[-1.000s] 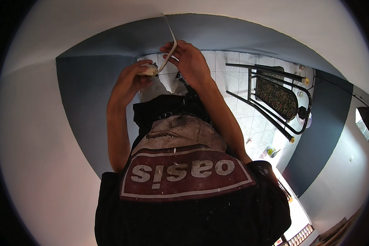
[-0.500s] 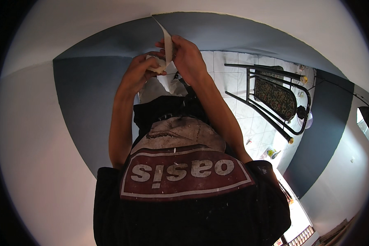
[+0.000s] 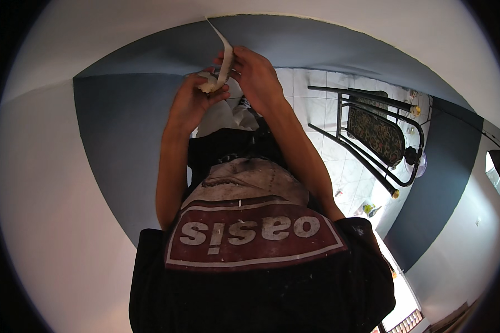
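A strip of pale masking tape (image 3: 226, 54) runs down from the line where white paint meets grey on the wall in front of me. Its upper end still touches that line; the rest hangs loose. My right hand (image 3: 257, 77) is closed on the strip, thumb against it. Just left of it, my left hand (image 3: 190, 105) pinches a crumpled wad of tape (image 3: 208, 86) between thumb and fingers. The two hands are close together in front of the wall, and the lower end of the strip reaches the wad.
A black metal-framed chair (image 3: 375, 125) with patterned upholstery stands on the white tiled floor (image 3: 311, 105) to my right. Grey-and-white painted walls (image 3: 116, 150) rise ahead and on both sides. A clear plastic container (image 3: 419, 165) is behind the chair.
My left hand has turned, its fingers now lower around the tape wad. My right hand stays on the strip, nearly in place. The view has shifted slightly.
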{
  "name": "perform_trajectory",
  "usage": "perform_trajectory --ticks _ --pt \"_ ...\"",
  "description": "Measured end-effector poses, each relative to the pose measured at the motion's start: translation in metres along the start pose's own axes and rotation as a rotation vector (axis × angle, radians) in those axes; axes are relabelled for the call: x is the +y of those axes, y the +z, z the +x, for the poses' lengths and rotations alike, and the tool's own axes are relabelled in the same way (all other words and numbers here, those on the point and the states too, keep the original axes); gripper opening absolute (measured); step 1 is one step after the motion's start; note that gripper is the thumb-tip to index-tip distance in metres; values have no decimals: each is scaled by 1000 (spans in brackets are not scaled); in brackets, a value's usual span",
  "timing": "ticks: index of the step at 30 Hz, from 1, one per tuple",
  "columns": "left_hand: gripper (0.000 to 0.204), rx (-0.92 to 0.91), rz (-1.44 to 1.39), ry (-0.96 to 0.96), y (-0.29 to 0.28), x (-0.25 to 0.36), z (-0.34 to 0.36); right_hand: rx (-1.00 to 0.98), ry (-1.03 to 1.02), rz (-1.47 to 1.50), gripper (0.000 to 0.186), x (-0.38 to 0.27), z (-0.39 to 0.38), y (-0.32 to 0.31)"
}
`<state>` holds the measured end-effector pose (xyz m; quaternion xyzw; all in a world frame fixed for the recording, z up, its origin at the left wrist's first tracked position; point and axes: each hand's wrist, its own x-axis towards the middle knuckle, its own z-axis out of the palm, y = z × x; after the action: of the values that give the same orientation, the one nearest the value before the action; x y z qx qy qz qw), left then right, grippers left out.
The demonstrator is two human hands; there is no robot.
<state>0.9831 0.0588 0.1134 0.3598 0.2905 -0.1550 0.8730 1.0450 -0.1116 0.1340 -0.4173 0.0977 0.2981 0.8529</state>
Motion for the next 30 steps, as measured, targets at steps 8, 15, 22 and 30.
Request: perform_trajectory --ticks 8,15,22,30 --pt "36 -57 228 17 1 9 8 20 -124 -65 24 14 8 -4" --pt "38 -53 313 42 1 17 -2 178 -202 -271 21 17 9 9" --pt "39 -98 341 130 -3 22 -9 215 -212 -330 22 30 12 17" --pt "39 -104 678 362 8 26 -26 241 -224 -331 22 27 2 32"
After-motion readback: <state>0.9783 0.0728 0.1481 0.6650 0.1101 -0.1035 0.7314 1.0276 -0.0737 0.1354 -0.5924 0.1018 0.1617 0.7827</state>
